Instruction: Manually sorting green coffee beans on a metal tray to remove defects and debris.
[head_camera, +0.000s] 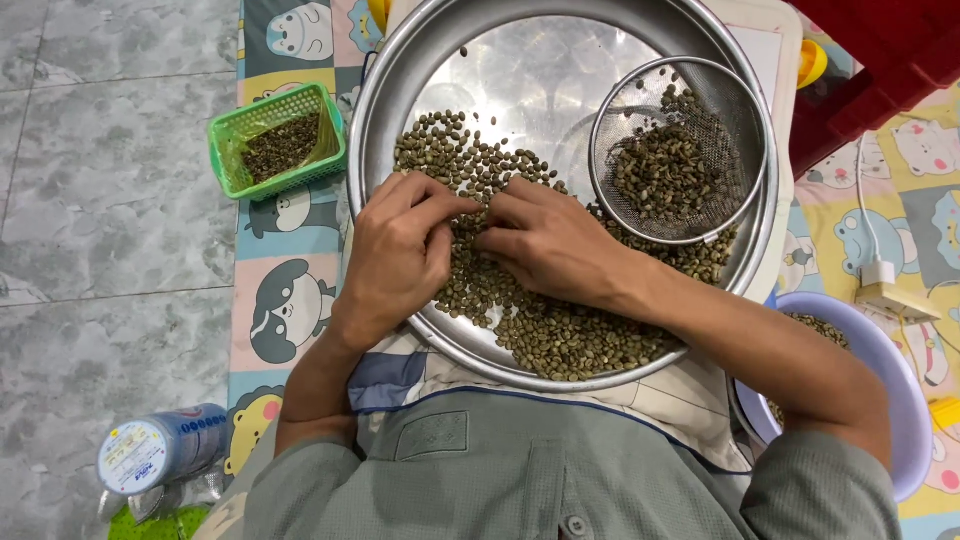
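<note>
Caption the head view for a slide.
Left hand and right hand pick through greenish beans on a round metal tray, beside a mesh sieve.

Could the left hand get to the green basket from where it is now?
Probably yes. The left hand rests on the beans in the metal tray, and the green basket sits just outside the tray's rim on that same side, with nothing between them.

shirt: grey-green, buttoned | chest pocket: flap | sleeves: rolled to elbows | hands: bare
</note>
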